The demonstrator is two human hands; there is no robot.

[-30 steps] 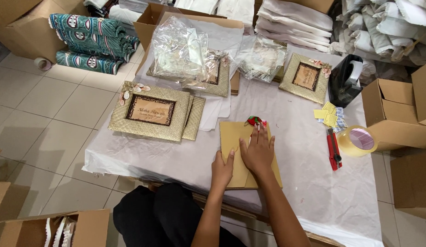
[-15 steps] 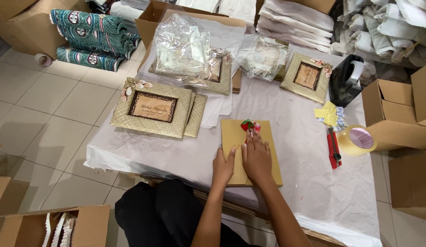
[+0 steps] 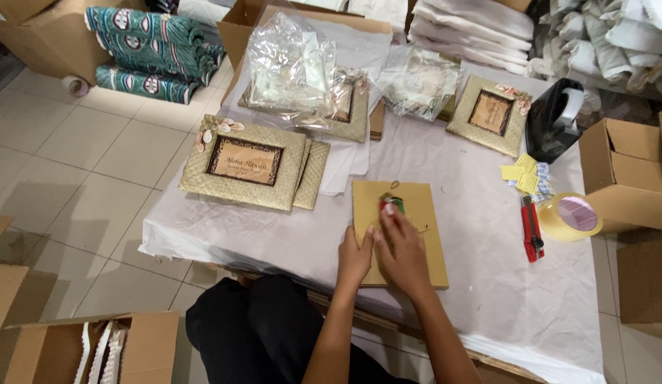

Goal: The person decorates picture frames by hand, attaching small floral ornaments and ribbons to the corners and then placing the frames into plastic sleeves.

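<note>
A tan rectangular board, likely a frame lying face down (image 3: 417,213), rests on the white-covered table (image 3: 487,284) in front of me. My left hand (image 3: 354,257) presses flat on its left edge. My right hand (image 3: 400,249) lies on the board's middle, fingertips touching a small red and green object (image 3: 389,201) near the top. A small wire loop sticks out at the board's upper edge. Neither hand grips anything that I can see.
Woven photo frames (image 3: 242,162) are stacked at the left, another frame (image 3: 490,114) at the back right. Plastic-bagged frames (image 3: 302,71) lie behind. A red cutter (image 3: 531,227), tape roll (image 3: 569,217), black tape dispenser (image 3: 555,121), yellow notes (image 3: 523,174) and cardboard boxes (image 3: 622,171) stand right.
My hands slid slightly toward me along the board, and the red and green object is more exposed at my right fingertips. The view shifted a little.
</note>
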